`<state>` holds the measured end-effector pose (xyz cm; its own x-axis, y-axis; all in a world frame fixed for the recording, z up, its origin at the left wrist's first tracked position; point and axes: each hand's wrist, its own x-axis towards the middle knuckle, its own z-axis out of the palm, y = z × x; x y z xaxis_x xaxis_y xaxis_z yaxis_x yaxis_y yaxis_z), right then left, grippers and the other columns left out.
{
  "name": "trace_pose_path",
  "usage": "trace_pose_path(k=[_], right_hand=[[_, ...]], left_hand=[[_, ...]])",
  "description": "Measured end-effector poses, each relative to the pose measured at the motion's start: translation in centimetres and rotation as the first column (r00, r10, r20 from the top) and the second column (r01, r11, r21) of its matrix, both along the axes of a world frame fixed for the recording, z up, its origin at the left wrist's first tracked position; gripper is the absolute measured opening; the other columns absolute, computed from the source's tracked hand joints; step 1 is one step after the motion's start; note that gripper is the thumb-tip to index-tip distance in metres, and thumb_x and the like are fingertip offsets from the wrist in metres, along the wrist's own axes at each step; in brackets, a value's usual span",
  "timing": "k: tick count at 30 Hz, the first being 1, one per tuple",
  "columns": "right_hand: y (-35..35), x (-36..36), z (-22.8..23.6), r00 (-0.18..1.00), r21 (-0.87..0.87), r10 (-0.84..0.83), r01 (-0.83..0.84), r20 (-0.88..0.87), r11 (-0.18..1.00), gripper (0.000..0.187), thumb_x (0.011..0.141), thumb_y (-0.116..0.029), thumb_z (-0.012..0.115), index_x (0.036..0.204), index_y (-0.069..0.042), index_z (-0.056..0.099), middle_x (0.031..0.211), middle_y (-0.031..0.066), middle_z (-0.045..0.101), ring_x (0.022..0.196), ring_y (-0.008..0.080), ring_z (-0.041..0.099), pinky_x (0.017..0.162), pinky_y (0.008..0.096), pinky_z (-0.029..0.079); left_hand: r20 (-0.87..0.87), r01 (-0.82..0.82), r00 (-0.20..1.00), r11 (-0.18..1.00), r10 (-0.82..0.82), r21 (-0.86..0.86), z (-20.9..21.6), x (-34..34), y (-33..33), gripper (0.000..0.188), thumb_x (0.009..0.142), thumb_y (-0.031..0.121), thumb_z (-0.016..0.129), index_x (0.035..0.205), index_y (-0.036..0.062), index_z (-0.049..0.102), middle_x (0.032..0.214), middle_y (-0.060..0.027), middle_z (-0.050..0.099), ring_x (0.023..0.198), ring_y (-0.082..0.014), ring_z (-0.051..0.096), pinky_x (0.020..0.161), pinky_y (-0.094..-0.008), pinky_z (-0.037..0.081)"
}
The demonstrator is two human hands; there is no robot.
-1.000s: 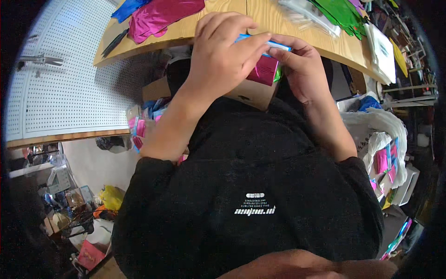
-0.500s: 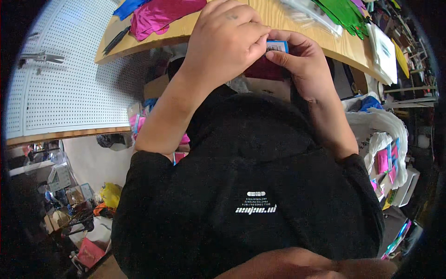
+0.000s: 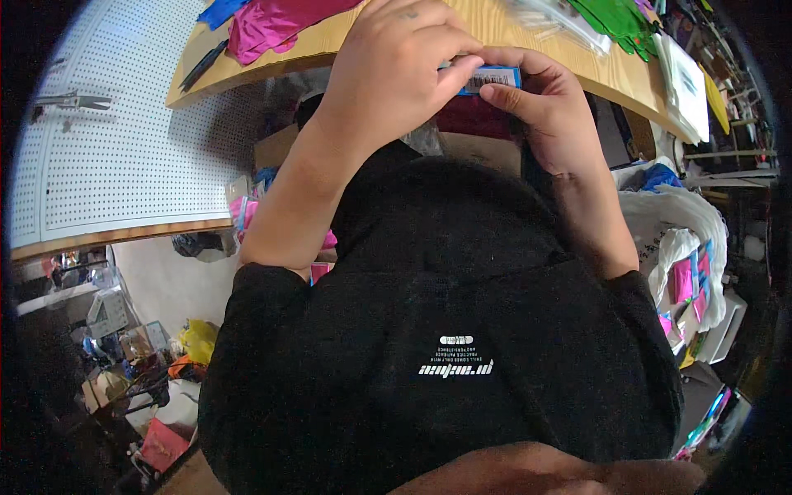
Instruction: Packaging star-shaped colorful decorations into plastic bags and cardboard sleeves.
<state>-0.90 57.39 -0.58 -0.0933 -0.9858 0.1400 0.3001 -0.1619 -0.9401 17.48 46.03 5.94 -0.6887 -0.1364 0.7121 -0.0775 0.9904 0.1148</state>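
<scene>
A small blue-edged card (image 3: 492, 78) with a white barcode label is held up near the front edge of the wooden table (image 3: 326, 51). My right hand (image 3: 546, 101) pinches its right end between thumb and fingers. At its left end, my left hand (image 3: 404, 70) has thumb and forefinger closed on it, and the back of that hand hides the other fingers. A glossy magenta cloth piece (image 3: 276, 29) lies on the table to the left of my left hand. Beside it lie a blue piece (image 3: 221, 11) and a slim black tool (image 3: 205, 66).
Green gloves (image 3: 615, 29) and clear plastic packaging (image 3: 565, 23) lie at the table's far right. White bags (image 3: 683, 87) hang over its right corner. A white pegboard (image 3: 132, 140) with metal pliers (image 3: 76, 101) is at left. A white sack (image 3: 652, 219) with pink packets stands right.
The card has shifted slightly right and up, and more of its barcode label shows. My left thumb has moved along its edge. Both hands stay closed on it.
</scene>
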Motion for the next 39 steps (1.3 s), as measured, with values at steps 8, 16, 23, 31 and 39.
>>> trace_pose_path(k=[8, 16, 23, 31, 39], right_hand=[[0.1, 0.0, -0.7, 0.997, 0.050, -0.042, 0.045, -0.065, 0.998, 0.035, 0.089, 0.005, 0.073, 0.124, 0.001, 0.069, 0.114, 0.0088, 0.073, 0.102, 0.0153, 0.069, 0.095, 0.0294, 0.056], [0.1, 0.2, -0.6, 0.984, 0.008, -0.041, 0.044, -0.173, 0.999, 0.033, 0.090, 0.005, 0.073, 0.123, 0.001, 0.070, 0.114, 0.0074, 0.073, 0.102, 0.0144, 0.069, 0.096, 0.0298, 0.055], [-0.2, 0.6, -0.6, 0.974, 0.004, -0.105, 0.108, -0.203, 0.994, 0.031, 0.093, 0.004, 0.070, 0.124, 0.002, 0.070, 0.112, 0.0072, 0.074, 0.099, 0.0121, 0.069, 0.091, 0.0276, 0.056], [-0.1, 0.2, -1.0, 0.954, 0.105, -0.138, 0.171, -0.267, 0.980, 0.030, 0.094, 0.004, 0.069, 0.124, 0.001, 0.070, 0.111, 0.0080, 0.074, 0.098, 0.0122, 0.069, 0.091, 0.0272, 0.056], [0.2, -2.9, -2.9, 0.940, 0.086, -0.298, 0.287, 0.164, 0.954, 0.035, 0.093, 0.004, 0.065, 0.128, 0.002, 0.065, 0.112, 0.0100, 0.072, 0.099, 0.0177, 0.070, 0.093, 0.0312, 0.055]], left_hand=[[0.052, 0.005, 0.999, 0.996, -0.010, 0.092, -2.5, -0.4, -1.6, 0.008, 0.079, 0.007, 0.077, 0.082, 0.0007, 0.073, 0.083, -0.0114, 0.067, 0.083, -0.0295, 0.065, 0.081, -0.0415, 0.050], [-0.279, 0.078, 0.946, 0.951, -0.166, -0.300, -3.0, -1.4, -1.9, 0.009, 0.076, 0.005, 0.075, 0.075, 0.0000, 0.066, 0.079, -0.0124, 0.065, 0.079, -0.0304, 0.065, 0.075, -0.0424, 0.050], [-0.135, -0.083, 0.988, 0.992, 0.070, -0.095, -2.3, -0.8, 0.3, 0.014, 0.077, 0.005, 0.074, 0.080, 0.0017, 0.061, 0.082, -0.0139, 0.063, 0.079, -0.0330, 0.063, 0.076, -0.0429, 0.050], [-0.459, -0.251, 0.848, 0.964, 0.263, 0.088, -4.1, -0.9, -2.9, 0.012, 0.086, 0.004, 0.072, 0.086, -0.0012, 0.062, 0.089, -0.0167, 0.064, 0.083, -0.0328, 0.066, 0.076, -0.0421, 0.053], [-0.424, 0.070, 0.738, 0.565, 0.525, 0.822, -8.2, 5.1, -8.3, 0.012, 0.089, 0.013, 0.077, 0.098, 0.0055, 0.075, 0.085, 0.0004, 0.068, 0.078, -0.0113, 0.062, 0.071, -0.0298, 0.049]])
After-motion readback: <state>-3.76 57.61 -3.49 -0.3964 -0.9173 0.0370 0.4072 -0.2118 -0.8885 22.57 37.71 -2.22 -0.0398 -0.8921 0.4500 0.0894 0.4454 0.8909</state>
